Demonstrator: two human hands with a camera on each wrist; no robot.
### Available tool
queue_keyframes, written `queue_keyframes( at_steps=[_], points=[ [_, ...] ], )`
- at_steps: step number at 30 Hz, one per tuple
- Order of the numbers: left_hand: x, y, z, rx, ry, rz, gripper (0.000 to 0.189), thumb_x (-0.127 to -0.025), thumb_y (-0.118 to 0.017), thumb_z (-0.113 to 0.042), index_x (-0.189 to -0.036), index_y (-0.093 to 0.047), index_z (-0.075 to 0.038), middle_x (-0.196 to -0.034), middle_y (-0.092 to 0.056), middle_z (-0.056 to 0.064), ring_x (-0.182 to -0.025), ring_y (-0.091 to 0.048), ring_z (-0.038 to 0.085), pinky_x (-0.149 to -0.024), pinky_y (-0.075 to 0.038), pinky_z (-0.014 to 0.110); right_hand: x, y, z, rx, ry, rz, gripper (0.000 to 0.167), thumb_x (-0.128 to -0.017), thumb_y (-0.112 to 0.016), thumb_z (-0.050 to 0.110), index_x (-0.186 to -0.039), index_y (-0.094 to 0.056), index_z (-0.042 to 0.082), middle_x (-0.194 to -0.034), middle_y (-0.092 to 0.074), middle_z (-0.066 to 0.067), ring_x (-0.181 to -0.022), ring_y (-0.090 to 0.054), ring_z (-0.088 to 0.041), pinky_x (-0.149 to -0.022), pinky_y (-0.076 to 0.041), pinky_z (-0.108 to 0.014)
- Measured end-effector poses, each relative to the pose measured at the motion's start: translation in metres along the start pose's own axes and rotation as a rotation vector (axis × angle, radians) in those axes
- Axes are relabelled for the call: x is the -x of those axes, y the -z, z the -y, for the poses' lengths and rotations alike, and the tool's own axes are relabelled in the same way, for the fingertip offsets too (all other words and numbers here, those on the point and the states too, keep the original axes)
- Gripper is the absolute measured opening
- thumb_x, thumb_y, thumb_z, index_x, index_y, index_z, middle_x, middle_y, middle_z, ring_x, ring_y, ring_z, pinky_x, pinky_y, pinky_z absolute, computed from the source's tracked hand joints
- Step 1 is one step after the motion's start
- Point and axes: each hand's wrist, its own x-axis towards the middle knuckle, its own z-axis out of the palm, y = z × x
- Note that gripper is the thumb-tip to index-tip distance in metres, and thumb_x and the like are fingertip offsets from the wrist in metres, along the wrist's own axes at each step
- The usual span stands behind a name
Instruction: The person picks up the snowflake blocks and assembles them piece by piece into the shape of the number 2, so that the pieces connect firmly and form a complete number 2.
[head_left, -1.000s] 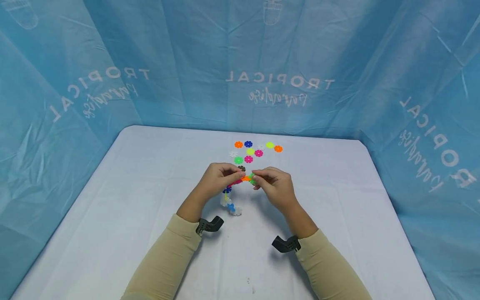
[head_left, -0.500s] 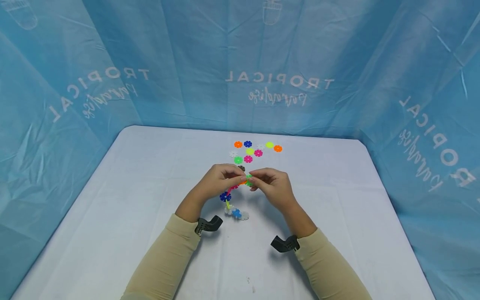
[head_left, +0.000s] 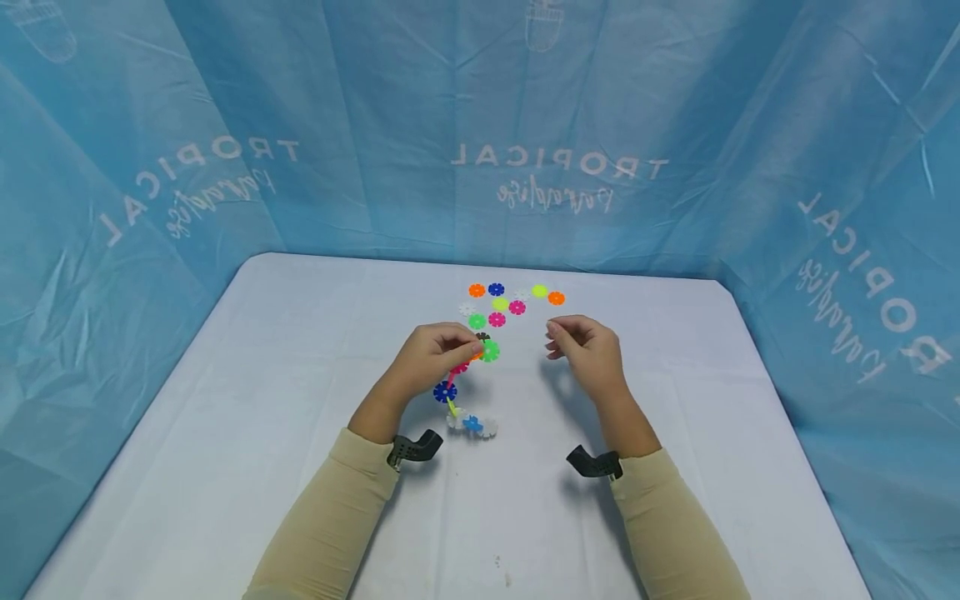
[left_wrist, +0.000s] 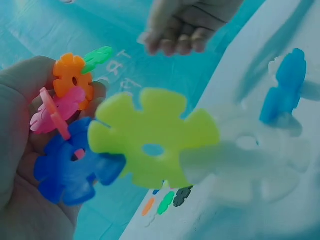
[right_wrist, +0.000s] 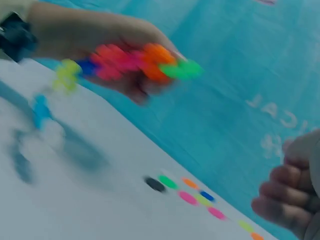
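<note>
My left hand [head_left: 431,354] pinches a chain of interlocked flower-shaped plastic discs near its upper end, at the orange disc [left_wrist: 73,82]. A green disc [head_left: 490,350] sticks out past the fingertips as the chain's end piece. From there it hangs through pink discs [left_wrist: 57,107], a dark blue disc [head_left: 445,392], a yellow-green disc [left_wrist: 150,117] and a clear white disc [head_left: 455,419] to a light blue disc [head_left: 472,424] and another whitish one. Off to the chain's right, my right hand [head_left: 592,354] is raised over the table with loosely bent fingers, holding nothing.
Loose discs lie flat beyond the hands, among them an orange disc [head_left: 477,290], a pink disc [head_left: 497,319] and a dark disc [head_left: 483,337]. A white cloth covers the table [head_left: 300,333]. Blue printed curtains [head_left: 375,125] enclose its back and sides.
Half a second ago both hands met at the green disc; my right hand has let go and moved right and away. The green disc stays on the chain in my left hand.
</note>
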Motion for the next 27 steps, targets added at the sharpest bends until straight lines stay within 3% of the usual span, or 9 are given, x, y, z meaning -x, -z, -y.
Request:
queue_keyframes(
  at_steps=[5,12,15,21,27],
  points=[
    [0.000,0.001,0.002,0.002,-0.007,-0.017,0.010,-0.100,-0.077,-0.021,-0.098,-0.081,-0.012,-0.101,-0.073,-0.001,-0.092,-0.066,0.022,-0.078,-0.059,0.033,-0.012,0.020,-0.013,0.171,-0.127,-0.067,0.020,-0.103,-0.073,0.021,-0.112,-0.076,0.003,-0.101,-0.074,-0.018,-0.084,-0.074,-0.027,-0.070,-0.061,-0.028],
    [0.003,0.002,0.005,-0.031,-0.015,-0.034,0.010,-0.101,-0.076,-0.023,-0.097,-0.081,-0.015,-0.101,-0.073,-0.005,-0.095,-0.066,0.020,-0.083,-0.059,0.036,-0.034,0.022,-0.017,0.341,-0.230,0.003,0.021,-0.102,-0.073,0.021,-0.116,-0.074,0.005,-0.100,-0.072,-0.010,-0.085,-0.073,-0.030,-0.074,-0.061,-0.033],
    [0.005,0.006,0.005,-0.041,-0.008,-0.053,0.010,-0.101,-0.076,-0.025,-0.097,-0.081,-0.017,-0.099,-0.074,-0.006,-0.091,-0.065,0.020,-0.078,-0.059,0.036,-0.043,0.009,-0.019,0.410,-0.218,0.102,0.022,-0.101,-0.074,0.024,-0.114,-0.075,0.007,-0.099,-0.072,-0.008,-0.084,-0.070,-0.026,-0.074,-0.059,-0.035],
    [0.003,0.012,0.006,-0.019,-0.004,-0.070,0.012,-0.102,-0.075,-0.025,-0.099,-0.081,-0.016,-0.097,-0.074,-0.004,-0.082,-0.064,0.024,-0.069,-0.057,0.036,-0.052,-0.038,-0.020,0.490,-0.141,0.341,0.025,-0.097,-0.079,0.026,-0.112,-0.077,0.006,-0.097,-0.072,-0.003,-0.089,-0.065,-0.022,-0.075,-0.058,-0.035],
    [0.001,0.014,0.007,0.025,0.000,-0.074,0.013,-0.102,-0.075,-0.022,-0.099,-0.081,-0.011,-0.096,-0.074,0.000,-0.078,-0.062,0.024,-0.067,-0.055,0.033,-0.058,-0.079,-0.020,0.570,-0.075,0.423,0.025,-0.095,-0.081,0.021,-0.112,-0.077,0.003,-0.096,-0.071,-0.004,-0.088,-0.064,-0.022,-0.079,-0.058,-0.033]
  ],
)
